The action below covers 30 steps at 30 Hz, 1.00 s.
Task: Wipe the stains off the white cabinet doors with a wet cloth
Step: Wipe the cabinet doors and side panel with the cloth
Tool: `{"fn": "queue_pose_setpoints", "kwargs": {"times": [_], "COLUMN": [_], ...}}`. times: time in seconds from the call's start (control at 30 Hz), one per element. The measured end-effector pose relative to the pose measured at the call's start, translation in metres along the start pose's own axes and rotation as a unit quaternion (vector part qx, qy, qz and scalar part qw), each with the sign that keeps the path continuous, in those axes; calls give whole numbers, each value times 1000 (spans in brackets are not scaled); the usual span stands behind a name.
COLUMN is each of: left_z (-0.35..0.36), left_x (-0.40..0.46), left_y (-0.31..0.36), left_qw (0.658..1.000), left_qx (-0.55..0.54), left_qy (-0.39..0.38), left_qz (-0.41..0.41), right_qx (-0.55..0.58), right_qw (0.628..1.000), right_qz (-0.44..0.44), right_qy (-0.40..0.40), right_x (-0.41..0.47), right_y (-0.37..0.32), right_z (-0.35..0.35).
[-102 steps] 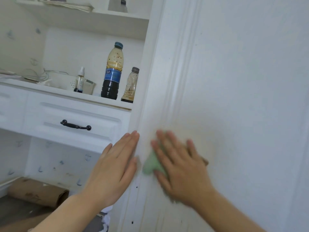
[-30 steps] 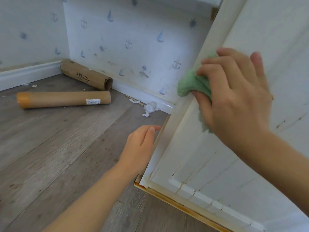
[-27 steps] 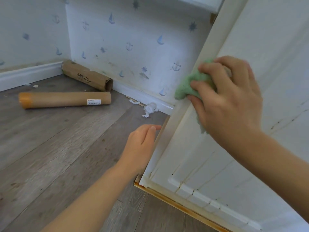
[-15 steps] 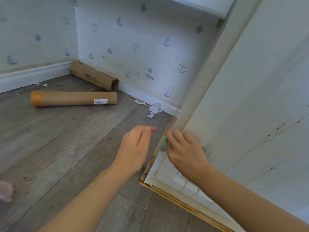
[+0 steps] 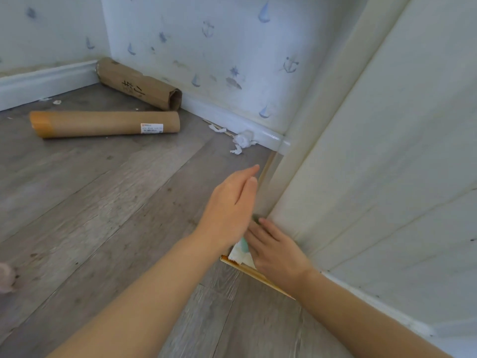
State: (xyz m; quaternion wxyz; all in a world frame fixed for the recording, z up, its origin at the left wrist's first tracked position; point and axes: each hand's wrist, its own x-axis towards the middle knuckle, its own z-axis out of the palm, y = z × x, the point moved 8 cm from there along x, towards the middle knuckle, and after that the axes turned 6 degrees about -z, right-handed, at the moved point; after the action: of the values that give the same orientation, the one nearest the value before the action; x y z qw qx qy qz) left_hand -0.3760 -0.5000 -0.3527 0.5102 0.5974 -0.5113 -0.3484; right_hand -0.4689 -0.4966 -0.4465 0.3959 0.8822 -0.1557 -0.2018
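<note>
Right hand (image 5: 276, 250) now lower, flat fingers pressing green cloth (image 5: 242, 248) on cabinet door (image 5: 374, 177) corner; left hand (image 5: 229, 210) open, empty

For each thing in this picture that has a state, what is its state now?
White cabinet door: dark specks and streaks along the lower grooves.
Green cloth: pressed on the door's bottom corner, mostly hidden.
Right hand: flat on the cloth.
Left hand: open, holds nothing.
Two brown cardboard tubes: lying on the floor.
</note>
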Motion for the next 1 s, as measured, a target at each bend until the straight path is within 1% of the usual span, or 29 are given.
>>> {"fn": "queue_pose_setpoints", "kwargs": {"times": [0.03, 0.13, 0.3, 0.33, 0.4, 0.43, 0.53, 0.67, 0.77, 0.8, 0.9, 1.0], "left_z": [6, 15, 20, 19, 15, 15, 14, 18, 19, 19, 18, 14], "left_x": [3, 7, 5, 4, 3, 3, 0, -7, -11, -13, -17, -23], "left_y": [-4, -6, -17, -18, -17, -16, -7, 19, 37, 46, 66, 92], "left_qw": [1000, 1000, 1000, 1000, 999, 999, 999, 998, 997, 996, 995, 995], "left_qx": [0, -10, 7, 11, 21, 25, 31, 54, 74, 80, 83, 71], "left_qy": [-4, -11, -23, -22, -16, -13, -8, -12, 1, 4, 16, 27], "left_qz": [-4, -3, -15, -17, -21, -24, -23, 10, 37, 45, 60, 70], "right_qx": [-10, -68, -11, -28, -95, -107, -102, -116, -114, -115, -119, -115], "right_qw": [1000, 996, 999, 998, 993, 992, 990, 987, 981, 975, 950, 893], "right_qz": [-3, -49, -50, -49, -60, -57, -13, 21, 72, 97, 176, 324], "right_qy": [-1, -10, -5, -2, 26, 41, 93, 108, 140, 161, 228, 290], "right_x": [2, 6, 12, 11, 2, -5, -29, -67, -89, -98, -119, -152], "right_y": [-7, -30, -55, -55, -58, -55, -41, -17, 17, 36, 102, 181], "right_z": [7, 17, 46, 48, 50, 47, 43, 46, 22, 5, -50, -111]}}
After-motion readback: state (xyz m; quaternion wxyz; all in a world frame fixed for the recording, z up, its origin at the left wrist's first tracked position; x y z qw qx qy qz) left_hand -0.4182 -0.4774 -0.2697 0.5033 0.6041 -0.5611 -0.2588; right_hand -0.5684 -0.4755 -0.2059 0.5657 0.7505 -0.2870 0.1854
